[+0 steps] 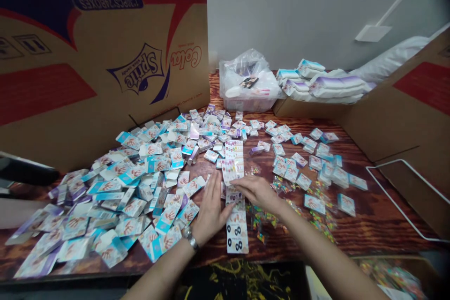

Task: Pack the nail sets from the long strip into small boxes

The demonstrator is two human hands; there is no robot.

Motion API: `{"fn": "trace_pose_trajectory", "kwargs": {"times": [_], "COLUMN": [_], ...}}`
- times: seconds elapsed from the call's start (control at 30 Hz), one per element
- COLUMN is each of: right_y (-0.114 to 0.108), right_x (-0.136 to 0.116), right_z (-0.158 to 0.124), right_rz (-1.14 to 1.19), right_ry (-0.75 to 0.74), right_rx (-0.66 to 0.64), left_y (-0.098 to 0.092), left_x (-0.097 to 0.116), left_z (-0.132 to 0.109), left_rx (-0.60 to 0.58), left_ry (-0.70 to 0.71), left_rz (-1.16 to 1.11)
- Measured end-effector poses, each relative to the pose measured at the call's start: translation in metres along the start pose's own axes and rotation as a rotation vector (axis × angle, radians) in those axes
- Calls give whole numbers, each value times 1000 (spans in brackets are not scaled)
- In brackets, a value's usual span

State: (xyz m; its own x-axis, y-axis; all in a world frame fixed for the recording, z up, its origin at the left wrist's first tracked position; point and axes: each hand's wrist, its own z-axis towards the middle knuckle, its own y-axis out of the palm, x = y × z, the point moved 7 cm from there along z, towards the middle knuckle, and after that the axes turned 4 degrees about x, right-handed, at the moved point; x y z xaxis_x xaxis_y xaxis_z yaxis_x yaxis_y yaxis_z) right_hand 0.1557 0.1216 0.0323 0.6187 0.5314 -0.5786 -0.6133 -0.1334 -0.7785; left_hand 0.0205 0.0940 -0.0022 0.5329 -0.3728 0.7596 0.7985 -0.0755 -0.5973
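- A watch (pixel 190 239) is worn on the left wrist, closest to the camera.
- The left hand (pixel 211 211) is laid flat just left of a long paper strip (pixel 236 229), its fingers (pixel 210 191) spread, its thumb reaching the strip's edge.
- The right hand (pixel 258 193) is extended across the strip from the right, its fingers (pixel 239 182) pressed together on the paper; nothing is pinched by either hand.
- The strip's long axis is directed away from the body, with both hands placed around its middle.
- Small boxes (pixel 130 197) are heaped to the left, and clear packets (pixel 262 218) are scattered to the right, on the wooden counter (pixel 383 218).
- A plastic tub (pixel 246 103) is seen farther back.
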Motion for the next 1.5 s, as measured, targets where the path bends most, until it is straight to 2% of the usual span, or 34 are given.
{"fn": "trace_pose_trajectory", "kwargs": {"times": [0.07,0.13,0.23,0.3,0.43,0.5,0.57,0.67,0.77,0.87,0.93,1.0,1.1,1.17,1.27,1.33,1.47,1.5], "right_y": [-21,-45,-63,-54,-18,-9,-6,-12,-21,-18,-15,-11,-2,2,3,-1,-27,-31], "right_x": [-13,-21,-35,-53,-89,-93,-88,-68,-47,-36,-38,-49,-65,-67,-58,-39,42,60], "right_z": [4,8,6,0,-18,-22,-20,-12,-6,-4,-6,-12,-24,-30,-34,-33,-29,-26], "right_rz": [154,184,98,15,-172,-208,-157,-35,-84,-113,-139,-233,-346,-364,-332,-248,-123,-126], "right_ry": [26,49,18,-87,-327,-351,-293,-137,-3,43,8,-107,-271,-292,-268,-173,283,324], "right_rx": [8,105,248,205,42,13,-15,28,161,170,174,198,186,173,113,71,152,152], "left_y": [-4,-1,5,7,6,6,5,0,1,1,0,-2,0,4,8,8,-3,-7], "left_x": [-7,-12,-13,-14,-12,-8,-2,9,20,24,21,12,-1,-1,4,7,1,-5], "left_z": [10,15,15,14,13,11,9,9,6,3,2,2,-2,-4,-5,-3,3,4], "left_rx": [-44,-108,-103,-56,-15,-11,-12,-52,-158,-234,-222,-139,-1,11,-30,-72,-65,-47], "left_ry": [-163,-308,-416,-481,-631,-742,-784,-673,-596,-571,-553,-588,-734,-810,-849,-808,-670,-651], "left_rz": [-297,-518,-659,-750,-991,-1218,-1344,-1241,-1192,-1191,-1123,-1060,-1089,-1140,-1149,-1101,-911,-857]}}
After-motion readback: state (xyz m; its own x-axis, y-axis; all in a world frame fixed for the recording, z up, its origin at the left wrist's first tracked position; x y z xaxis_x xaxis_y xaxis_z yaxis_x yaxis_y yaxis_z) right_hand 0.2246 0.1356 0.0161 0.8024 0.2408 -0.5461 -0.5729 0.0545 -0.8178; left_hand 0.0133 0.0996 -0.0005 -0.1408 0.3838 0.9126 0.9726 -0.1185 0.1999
